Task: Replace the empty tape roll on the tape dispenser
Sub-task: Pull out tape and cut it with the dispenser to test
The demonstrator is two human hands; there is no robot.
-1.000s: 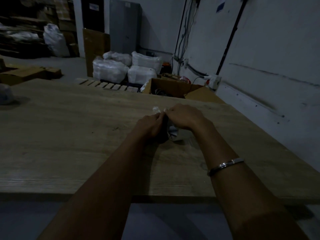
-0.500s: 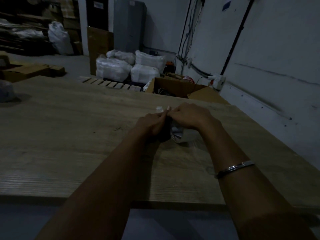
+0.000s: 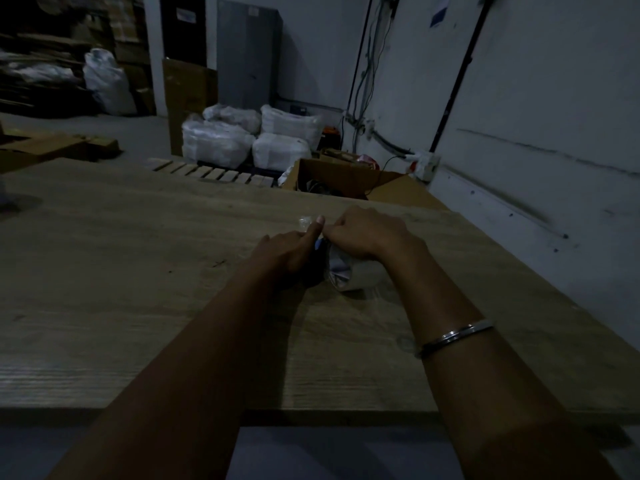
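Your forearms reach over the wooden table (image 3: 121,306), a bracelet (image 3: 455,336) on the right wrist. Your left hand (image 3: 289,249) and right hand (image 3: 367,233) meet over the tape roll (image 3: 346,275) lying on the table, both pinching a clear tape end (image 3: 306,222). Beyond sits an open cardboard box (image 3: 346,178).

Dim room, low light. Wooden table (image 3: 138,271) up front; white wall (image 3: 536,98) on right w/ dark pipes (image 3: 457,74). Grey cabinet (image 3: 247,53) at back, white sacks (image 3: 218,140) on floor, open cardboard box (image 3: 346,178) behind table.
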